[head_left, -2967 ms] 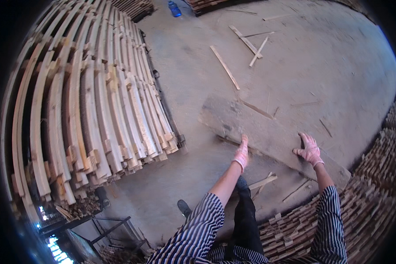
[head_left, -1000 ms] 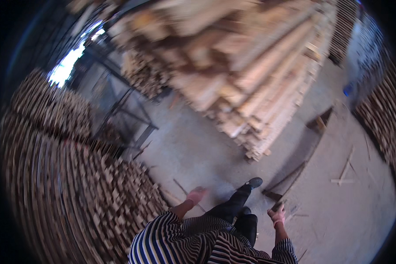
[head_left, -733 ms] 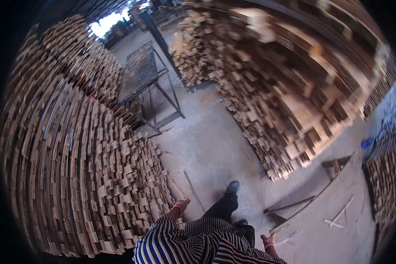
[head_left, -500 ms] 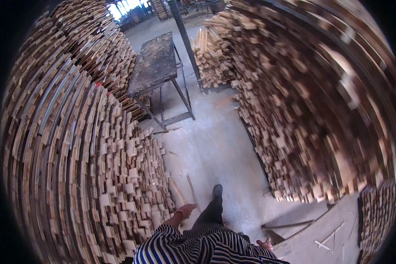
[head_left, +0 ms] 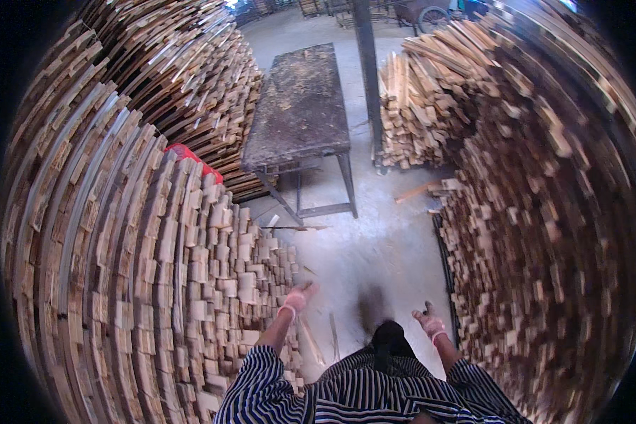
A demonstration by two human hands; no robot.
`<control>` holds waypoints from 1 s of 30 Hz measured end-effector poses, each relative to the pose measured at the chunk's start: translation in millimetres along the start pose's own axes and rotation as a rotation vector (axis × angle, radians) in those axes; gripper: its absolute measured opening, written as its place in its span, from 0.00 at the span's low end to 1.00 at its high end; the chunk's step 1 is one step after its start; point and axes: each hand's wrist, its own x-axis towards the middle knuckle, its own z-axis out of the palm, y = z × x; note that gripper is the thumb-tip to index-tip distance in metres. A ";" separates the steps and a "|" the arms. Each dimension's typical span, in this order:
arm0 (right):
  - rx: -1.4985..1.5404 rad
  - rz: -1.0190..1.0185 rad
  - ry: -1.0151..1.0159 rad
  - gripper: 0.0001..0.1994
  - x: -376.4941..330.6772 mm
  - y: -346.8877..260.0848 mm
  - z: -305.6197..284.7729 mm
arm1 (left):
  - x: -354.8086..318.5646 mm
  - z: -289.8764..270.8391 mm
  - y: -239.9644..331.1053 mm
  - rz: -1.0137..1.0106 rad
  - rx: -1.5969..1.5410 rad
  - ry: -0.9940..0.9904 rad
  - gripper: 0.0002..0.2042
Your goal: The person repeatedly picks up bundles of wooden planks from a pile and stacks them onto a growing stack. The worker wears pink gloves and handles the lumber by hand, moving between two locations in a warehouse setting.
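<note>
My left hand [head_left: 300,297] hangs in front of me beside the left stack of sawn wood pieces [head_left: 222,261], with nothing in it. Its fingers stretch forward, a little blurred, and a pale band circles the wrist. On the other side, my right hand [head_left: 430,324] is held out near the foot of the right wood stack [head_left: 495,247]. Its thumb and fingers are spread and hold nothing; a pale band shows at this wrist too. Neither hand visibly touches the wood.
Ahead stands a dark, worn table [head_left: 300,99] on metal legs, beside a dark post [head_left: 366,78]. Loose sticks [head_left: 431,102] are piled past the post. A red bag-like thing [head_left: 191,159] lies on the left stack. Wood scraps [head_left: 309,339] lie on the concrete floor [head_left: 374,247].
The view has turned and moved forward, so the table looks nearer and further right. My right hand has risen from the lower edge into full view; both arms now reach forward.
</note>
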 end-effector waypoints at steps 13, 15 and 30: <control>0.363 -0.215 -0.316 0.47 266.0 -405.2 44.8 | 268.4 -136.8 311.4 0.177 0.819 0.334 0.45; 0.680 -0.132 -0.372 0.45 293.3 -460.9 57.0 | 298.4 -152.4 308.6 0.147 1.025 0.246 0.42; 1.739 0.237 -0.627 0.29 360.0 -535.7 106.5 | 349.6 -178.8 288.7 0.240 0.990 0.098 0.38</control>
